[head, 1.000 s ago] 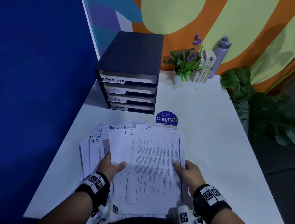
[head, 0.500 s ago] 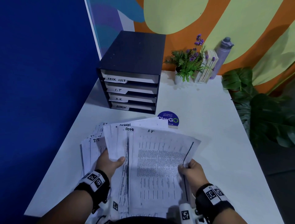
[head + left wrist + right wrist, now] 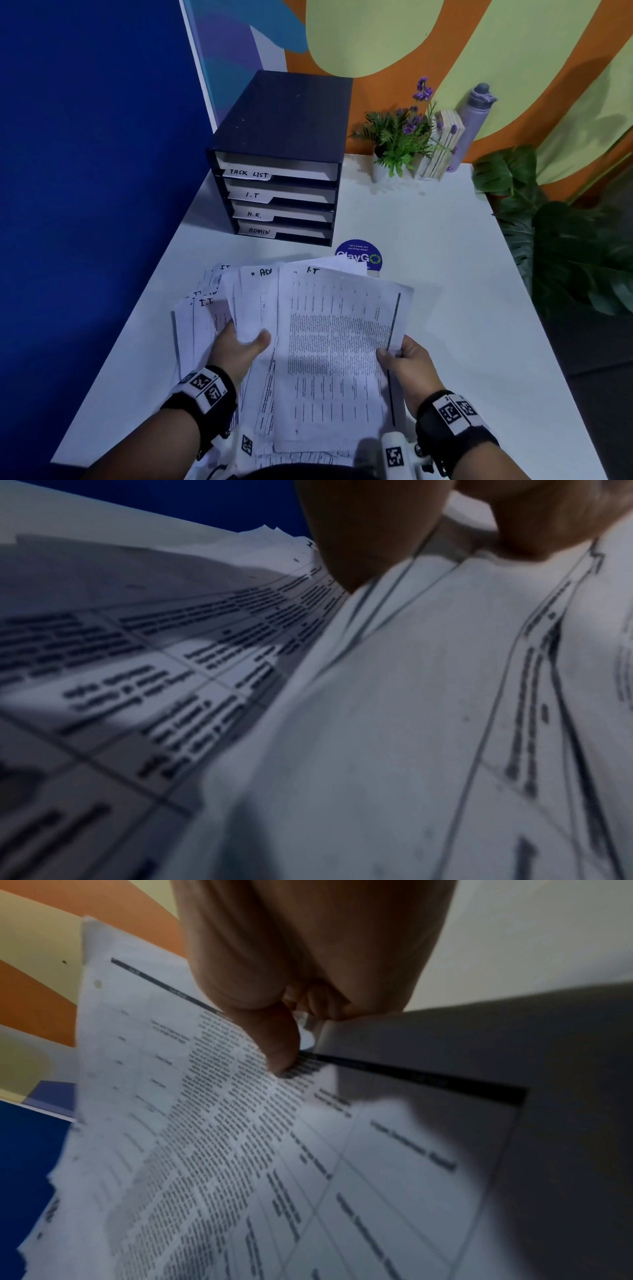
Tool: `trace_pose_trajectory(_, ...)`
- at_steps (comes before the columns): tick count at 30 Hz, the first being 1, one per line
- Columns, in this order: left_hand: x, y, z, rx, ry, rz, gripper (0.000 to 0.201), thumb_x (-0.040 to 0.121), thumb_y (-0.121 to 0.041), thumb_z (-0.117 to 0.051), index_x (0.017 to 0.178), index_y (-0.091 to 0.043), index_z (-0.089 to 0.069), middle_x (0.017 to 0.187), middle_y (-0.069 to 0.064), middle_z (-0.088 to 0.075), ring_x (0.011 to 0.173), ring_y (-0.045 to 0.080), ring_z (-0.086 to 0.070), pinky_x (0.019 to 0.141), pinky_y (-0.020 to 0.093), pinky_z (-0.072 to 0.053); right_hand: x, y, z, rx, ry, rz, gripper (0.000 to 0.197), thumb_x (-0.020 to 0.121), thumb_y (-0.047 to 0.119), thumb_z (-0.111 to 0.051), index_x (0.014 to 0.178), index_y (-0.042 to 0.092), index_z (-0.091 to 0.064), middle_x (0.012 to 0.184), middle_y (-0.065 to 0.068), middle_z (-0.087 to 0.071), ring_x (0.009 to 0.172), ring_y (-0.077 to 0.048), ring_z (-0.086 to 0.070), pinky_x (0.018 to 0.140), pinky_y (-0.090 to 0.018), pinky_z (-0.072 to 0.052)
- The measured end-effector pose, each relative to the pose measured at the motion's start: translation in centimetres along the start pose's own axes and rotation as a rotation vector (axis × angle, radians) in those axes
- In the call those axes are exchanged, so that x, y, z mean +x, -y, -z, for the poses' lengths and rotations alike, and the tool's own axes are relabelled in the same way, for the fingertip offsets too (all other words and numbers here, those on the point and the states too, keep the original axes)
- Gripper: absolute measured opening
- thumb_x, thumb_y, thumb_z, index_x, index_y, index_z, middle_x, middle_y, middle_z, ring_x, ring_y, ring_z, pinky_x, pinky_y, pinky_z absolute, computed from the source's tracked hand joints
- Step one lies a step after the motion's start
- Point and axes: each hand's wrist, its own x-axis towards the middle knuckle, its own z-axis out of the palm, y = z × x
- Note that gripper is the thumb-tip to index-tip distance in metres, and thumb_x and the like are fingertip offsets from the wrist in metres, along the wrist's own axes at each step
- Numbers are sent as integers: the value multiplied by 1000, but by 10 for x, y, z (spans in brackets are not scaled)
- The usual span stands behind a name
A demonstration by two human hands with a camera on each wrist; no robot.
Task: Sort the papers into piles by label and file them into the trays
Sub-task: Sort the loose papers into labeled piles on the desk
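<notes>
Papers (image 3: pixel 329 342) lie fanned at the near edge of the white tabletop (image 3: pixel 462 274), too overlapped to count. One left hand (image 3: pixel 239 349) pinches a sheaf by its lower edge; one right hand (image 3: pixel 407 359) pinches the top I.T sheet's right margin. Four labelled trays (image 3: pixel 277 202) stand at the far left. Bare tabletop lies to the right.

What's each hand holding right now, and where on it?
Right hand pinches the top sheet, marked I.T, at its right edge. Left hand grips a bundle of papers near its lower edge.
</notes>
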Motion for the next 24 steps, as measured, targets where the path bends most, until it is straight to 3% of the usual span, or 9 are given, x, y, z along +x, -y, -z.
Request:
trace_pose_trajectory(3,-2,-2,1,26,-22,-14,41,86,-32,-69,124,-28,-54,119,-11,-62,116,18,-57,101,36,-43,2,-2,1,-26,-32,3,28,86,-13,-58,100,8,-68,93,-7,-76,85,-21,-72,75,-32,-56)
trace_pose_trajectory(6,-5,-2,6,74,-64,-94,70,87,-8,-68,144,-29,-35,133,-12,-48,121,11,-48,103,29,-37,5,-5,6,-77,-100,5,28,83,-13,-58,97,9,-68,85,-11,-73,71,-20,-67,66,-33,-55)
trace_pose_trajectory(8,-5,-1,10,89,-56,-153,83,88,1,-63,146,-45,-25,145,-16,-35,131,7,-38,107,28,-30,8,-7,10,-64,-125,13,31,82,-15,-57,97,10,-69,83,-8,-72,68,-17,-65,63,-31,-52)
trace_pose_trajectory(11,-7,-4,10,134,10,-150,57,94,-17,-61,133,-50,-36,152,-8,-34,139,10,-30,112,31,-25,10,-7,10,-36,-104,22,34,82,-16,-57,98,11,-70,89,-5,-75,77,-19,-69,67,-29,-53)
trace_pose_trajectory(13,-8,-2,6,177,68,-114,60,87,-26,-70,136,-43,-41,148,-8,-37,138,12,-32,112,34,-27,12,-7,5,-39,-59,7,27,84,-13,-58,96,9,-69,87,-5,-75,79,-22,-70,71,-33,-55)
trace_pose_trajectory(16,-12,-4,-1,266,118,-142,76,81,-9,-75,141,-38,-39,145,-9,-39,134,9,-33,111,28,-27,17,-4,-2,-142,-79,46,11,85,-2,-59,74,2,-59,65,-4,-60,62,-22,-56,62,-33,-47)
trace_pose_trajectory(18,-9,-7,-3,327,124,-153,65,86,-3,-68,134,-39,-45,146,-7,-42,132,11,-39,108,23,-29,23,0,1,-177,-129,90,26,84,4,-58,63,9,-43,57,0,-40,56,-16,-38,57,-29,-34)
trace_pose_trajectory(21,-2,-20,-4,268,120,-74,45,90,2,-55,117,-34,-60,135,-1,-55,107,12,-57,89,14,-42,29,14,9,-129,-135,113,21,86,5,-61,70,1,-48,62,-3,-39,60,-17,-36,63,-30,-33)
trace_pose_trajectory(24,3,-38,-14,107,103,-8,17,95,-27,-59,108,-24,-69,114,-3,-63,110,16,-56,96,27,-39,33,27,11,-84,-104,133,6,87,0,-60,82,-3,-59,68,-7,-51,64,-19,-43,64,-32,-39)
